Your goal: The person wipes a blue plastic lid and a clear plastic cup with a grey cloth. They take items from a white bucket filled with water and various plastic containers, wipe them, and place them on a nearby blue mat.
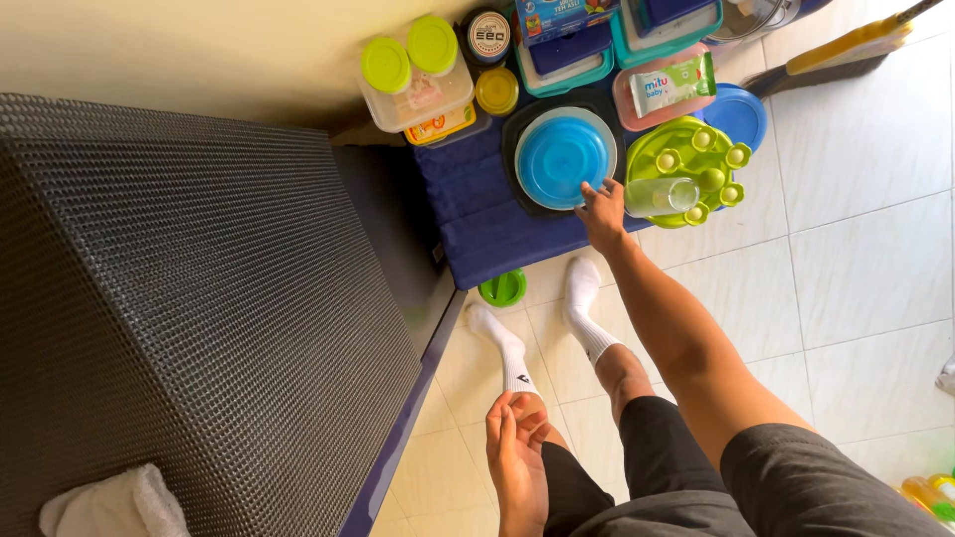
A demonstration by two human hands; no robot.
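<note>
Right hand [603, 212] grips a clear, light, slippery plastic cup [661, 196] by its base, at three o'clock of the round blue lid [560, 159]. Left hand [517, 447] hangs loosely curled, holding nothing.

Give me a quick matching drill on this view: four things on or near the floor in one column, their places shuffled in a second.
Things:
1. clear glass
2. blue round lid
3. small green lid
4. white towel

Places:
A. on the grey mat, bottom left
B. in the right hand
C. on the black tray
D. on the tile floor by the navy mat's edge

Pairs: 1-B, 2-C, 3-D, 4-A
</note>
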